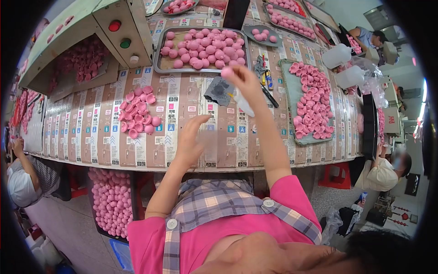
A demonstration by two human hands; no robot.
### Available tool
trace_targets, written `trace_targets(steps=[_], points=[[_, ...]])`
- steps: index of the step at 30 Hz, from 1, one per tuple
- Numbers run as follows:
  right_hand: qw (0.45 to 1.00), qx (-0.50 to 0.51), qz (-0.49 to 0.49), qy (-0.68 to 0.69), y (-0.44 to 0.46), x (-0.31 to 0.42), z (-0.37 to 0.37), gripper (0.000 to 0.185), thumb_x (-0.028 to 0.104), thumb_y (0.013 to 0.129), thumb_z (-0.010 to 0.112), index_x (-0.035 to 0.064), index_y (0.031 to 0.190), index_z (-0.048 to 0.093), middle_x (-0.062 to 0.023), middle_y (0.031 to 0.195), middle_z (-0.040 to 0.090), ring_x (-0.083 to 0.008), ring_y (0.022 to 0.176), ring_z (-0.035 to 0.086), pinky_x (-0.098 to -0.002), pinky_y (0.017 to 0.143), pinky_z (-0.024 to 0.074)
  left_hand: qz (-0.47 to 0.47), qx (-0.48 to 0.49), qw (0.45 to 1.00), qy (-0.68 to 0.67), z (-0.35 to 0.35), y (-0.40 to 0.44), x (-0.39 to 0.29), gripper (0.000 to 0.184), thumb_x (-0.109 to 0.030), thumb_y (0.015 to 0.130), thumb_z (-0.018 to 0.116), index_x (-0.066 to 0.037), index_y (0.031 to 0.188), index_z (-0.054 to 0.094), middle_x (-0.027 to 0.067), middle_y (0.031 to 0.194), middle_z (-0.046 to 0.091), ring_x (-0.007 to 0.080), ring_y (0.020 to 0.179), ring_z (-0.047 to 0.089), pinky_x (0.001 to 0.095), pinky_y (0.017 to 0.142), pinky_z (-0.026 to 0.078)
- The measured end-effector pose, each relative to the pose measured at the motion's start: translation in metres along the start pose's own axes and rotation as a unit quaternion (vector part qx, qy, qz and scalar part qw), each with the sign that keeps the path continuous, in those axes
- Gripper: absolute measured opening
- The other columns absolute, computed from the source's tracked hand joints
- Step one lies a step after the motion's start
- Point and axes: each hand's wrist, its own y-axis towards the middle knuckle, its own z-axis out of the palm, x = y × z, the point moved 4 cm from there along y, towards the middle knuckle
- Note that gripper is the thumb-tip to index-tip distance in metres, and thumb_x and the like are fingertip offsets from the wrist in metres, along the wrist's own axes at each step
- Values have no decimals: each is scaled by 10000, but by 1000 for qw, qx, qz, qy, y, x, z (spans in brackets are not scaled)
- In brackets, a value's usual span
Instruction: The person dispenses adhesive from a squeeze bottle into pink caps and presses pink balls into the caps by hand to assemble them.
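Softly pink, rounded ball [226,72].

A table [77,146] covered in printed sheets stands on a grey floor [77,228]; a red stool [335,177] sits at its near edge, right; a tube light [423,107] glows far right.

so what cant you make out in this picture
All in the head view:
- Left hand: fingers smeared by motion blur.
- Pink ball in the right hand: partly covered by the fingers.
- Floor crate: far end hidden by the table.
- Pink pieces inside the metal housing: details lost in shadow.
- Far-left dish: cut off by the top edge.
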Motion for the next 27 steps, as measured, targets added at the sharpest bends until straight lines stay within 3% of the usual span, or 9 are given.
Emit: trace_targets(steps=[6,8,10,12,14,15,18,20,27], points=[[977,-82,-30,-192,84,-22,0,395,371,724,590,31,926,596,-125,775,610,-264,726,589,-336,660,448,-15,-14,1000,8,-17,-9,11,218,-57,753,561,-28,969,578,94,965,579,197,903,533,289,806,395],[959,-111,-89,-244,89,-23,-2,365,330,736,587,37,953,589,-139,862,593,-270,729,575,-328,681,441,-84,-50,995,4,-38,-9,20,209,-3,716,540,-28,919,587,98,914,571,222,860,530,308,755,409],[970,-111,-149,-158,72,17,-9,319,268,772,563,14,964,574,-114,892,575,-240,745,561,-331,695,432,-129,-118,984,44,-65,-10,29,168,-11,714,552,-32,874,598,91,860,564,227,811,521,318,706,411],[977,-22,-32,208,39,84,-12,257,197,785,560,-3,947,562,-68,876,558,-193,726,546,-315,681,429,-118,-185,963,156,-92,-9,34,137,-57,721,586,-41,855,606,79,827,558,223,789,508,323,682,402],[824,138,-134,533,-8,164,-26,217,228,835,490,28,848,573,-30,790,561,-155,693,546,-278,714,417,-68,-210,932,288,-110,-3,33,157,-77,703,608,-48,857,608,73,818,552,230,798,499,333,684,393],[780,260,-173,543,-23,202,-36,214,242,814,512,38,789,572,-34,718,557,-133,619,537,-278,725,382,-61,-180,930,315,-109,-2,35,166,-85,692,617,-49,855,608,72,823,551,235,810,495,337,694,390],[627,385,-200,647,-66,259,-53,190,114,783,505,9,641,574,-88,619,549,-156,534,525,-378,611,451,-28,-108,921,372,-102,2,37,201,-101,661,638,-51,852,606,73,846,546,249,834,486,352,721,384],[561,454,-200,662,-72,270,-57,162,59,769,493,-11,642,567,-103,622,548,-174,537,523,-434,564,469,-4,-83,917,389,-98,2,37,228,-103,639,648,-53,856,603,78,870,538,257,837,482,365,733,381],[562,478,-141,660,-83,273,-66,148,67,752,502,-12,641,560,-108,627,545,-186,544,514,-458,576,463,-15,-21,911,411,-101,2,34,245,-97,630,641,-30,859,587,82,916,519,260,849,477,366,743,379]])
